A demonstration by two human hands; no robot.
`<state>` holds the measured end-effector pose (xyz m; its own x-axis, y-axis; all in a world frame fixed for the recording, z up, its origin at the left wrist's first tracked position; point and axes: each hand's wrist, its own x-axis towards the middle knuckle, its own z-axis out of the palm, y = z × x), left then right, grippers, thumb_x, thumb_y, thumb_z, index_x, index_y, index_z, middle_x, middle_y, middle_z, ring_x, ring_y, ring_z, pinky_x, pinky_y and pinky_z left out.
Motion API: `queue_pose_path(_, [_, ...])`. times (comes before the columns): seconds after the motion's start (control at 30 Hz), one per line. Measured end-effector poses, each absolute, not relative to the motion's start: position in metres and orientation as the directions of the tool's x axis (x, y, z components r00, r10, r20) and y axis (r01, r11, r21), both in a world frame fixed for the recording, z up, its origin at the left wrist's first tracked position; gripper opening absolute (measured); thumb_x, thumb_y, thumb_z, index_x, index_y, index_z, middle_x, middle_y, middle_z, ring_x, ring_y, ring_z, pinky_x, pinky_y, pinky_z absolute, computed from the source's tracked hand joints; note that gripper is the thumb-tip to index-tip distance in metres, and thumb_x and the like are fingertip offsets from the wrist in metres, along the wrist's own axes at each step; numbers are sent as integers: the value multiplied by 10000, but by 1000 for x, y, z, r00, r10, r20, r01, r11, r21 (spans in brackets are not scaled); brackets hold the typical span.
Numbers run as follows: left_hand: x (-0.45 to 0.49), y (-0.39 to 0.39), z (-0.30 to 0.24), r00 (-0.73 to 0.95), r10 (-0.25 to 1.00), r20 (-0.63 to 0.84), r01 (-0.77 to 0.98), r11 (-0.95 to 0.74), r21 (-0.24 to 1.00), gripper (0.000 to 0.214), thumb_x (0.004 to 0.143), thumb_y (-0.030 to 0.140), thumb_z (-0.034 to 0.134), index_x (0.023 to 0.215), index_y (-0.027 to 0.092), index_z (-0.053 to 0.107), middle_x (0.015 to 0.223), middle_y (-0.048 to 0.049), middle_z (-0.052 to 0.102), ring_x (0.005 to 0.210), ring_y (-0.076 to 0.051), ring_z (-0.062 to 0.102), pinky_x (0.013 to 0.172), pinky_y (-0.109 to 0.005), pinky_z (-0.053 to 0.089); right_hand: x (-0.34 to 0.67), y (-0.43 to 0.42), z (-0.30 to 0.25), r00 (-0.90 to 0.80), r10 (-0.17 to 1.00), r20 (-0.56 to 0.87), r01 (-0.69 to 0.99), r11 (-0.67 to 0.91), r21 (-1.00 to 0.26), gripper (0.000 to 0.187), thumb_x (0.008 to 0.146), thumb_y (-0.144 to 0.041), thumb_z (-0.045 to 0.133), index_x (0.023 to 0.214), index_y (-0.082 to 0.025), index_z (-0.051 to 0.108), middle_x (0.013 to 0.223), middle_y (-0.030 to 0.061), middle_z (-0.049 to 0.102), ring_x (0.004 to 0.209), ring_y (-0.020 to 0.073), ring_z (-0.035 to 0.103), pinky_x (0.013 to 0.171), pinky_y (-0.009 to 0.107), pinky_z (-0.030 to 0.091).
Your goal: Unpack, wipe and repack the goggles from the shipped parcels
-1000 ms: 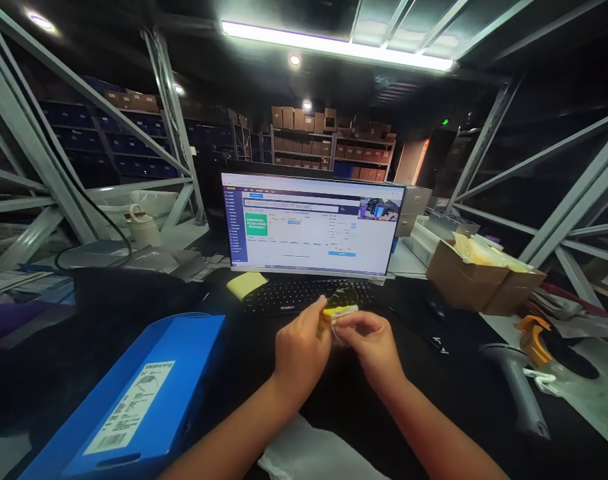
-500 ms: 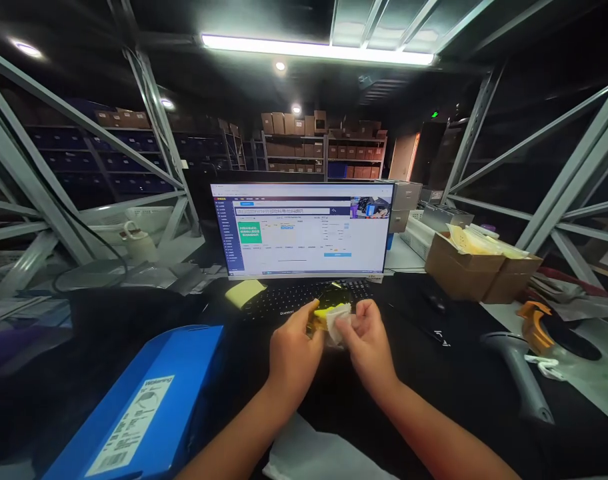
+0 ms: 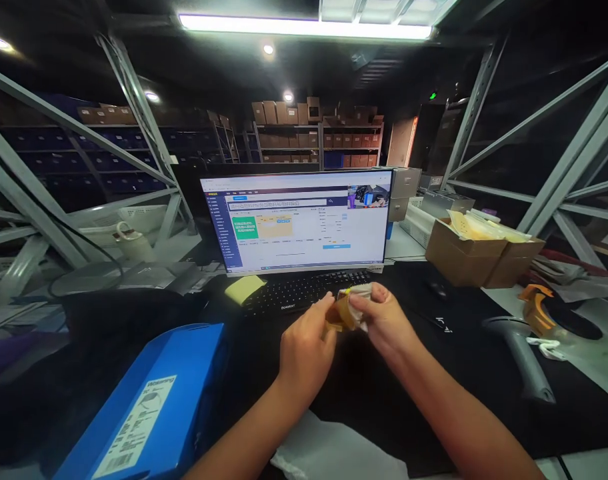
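My left hand (image 3: 304,347) and my right hand (image 3: 384,319) meet above the black desk mat (image 3: 364,393), just in front of the black keyboard (image 3: 304,291). Together they pinch a small crumpled packet (image 3: 345,308), yellowish-brown with clear or white film. Fingers of both hands are closed on it. Behind the keyboard stands a lit monitor (image 3: 297,221) with a web form. What the packet contains I cannot make out.
A blue box with a white label (image 3: 149,407) lies at the near left. A yellow sticky pad (image 3: 245,287) sits left of the keyboard. White plastic film (image 3: 334,453) lies at the near edge. At the right are open cardboard boxes (image 3: 479,253), a grey barcode scanner (image 3: 521,353) and an orange tape dispenser (image 3: 539,310).
My hands have risen slightly and shifted right with the packet. The right hand has turned it, so its brownish side faces me where yellow and white showed before. The camera tilted a little.
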<state>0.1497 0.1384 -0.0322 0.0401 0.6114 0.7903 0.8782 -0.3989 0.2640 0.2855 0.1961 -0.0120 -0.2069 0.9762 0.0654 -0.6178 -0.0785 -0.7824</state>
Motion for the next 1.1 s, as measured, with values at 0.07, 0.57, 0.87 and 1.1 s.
queue_pose_path(0.07, [149, 138, -32, 50, 622, 782, 873, -407, 268, 486, 804, 14, 496, 1260, 135, 613, 1239, -106, 711, 1105, -226, 704, 954, -349, 590, 285, 196, -12, -204, 977, 54, -602, -82, -794, 626, 426, -312, 937, 579, -222, 337, 644, -23, 623, 588, 137, 566, 591, 288, 482])
queue_pose_path(0.57, [149, 138, -32, 9, 681, 732, 840, -402, 364, 506, 801, 46, 515, 1283, 163, 619, 1239, -88, 714, 1099, -217, 707, 966, -343, 585, 285, 189, -11, -213, 977, 15, -670, -135, -730, 645, 432, -275, 945, 570, -219, 318, 593, -47, 583, 538, 107, 526, 548, 251, 466])
queue_pose_path(0.87, [143, 137, -37, -58, 639, 767, 893, -310, 326, 494, 805, 53, 500, 1284, 107, 608, 1234, -145, 707, 1086, -268, 712, 921, -399, 609, 260, 165, -33, -102, 989, 105, -595, 24, -803, 564, 526, -387, 920, 580, -218, 384, 589, -38, 561, 537, 108, 489, 527, 247, 421])
queue_pose_path(1.1, [141, 141, -31, -32, 730, 683, 862, -326, 388, 467, 813, 69, 533, 1260, 151, 640, 1219, -102, 721, 1082, -253, 713, 934, -394, 599, 267, 176, -30, -206, 978, 30, -598, -102, -795, 708, 407, -323, 958, 560, -225, 274, 557, -55, 525, 528, 102, 495, 527, 248, 453])
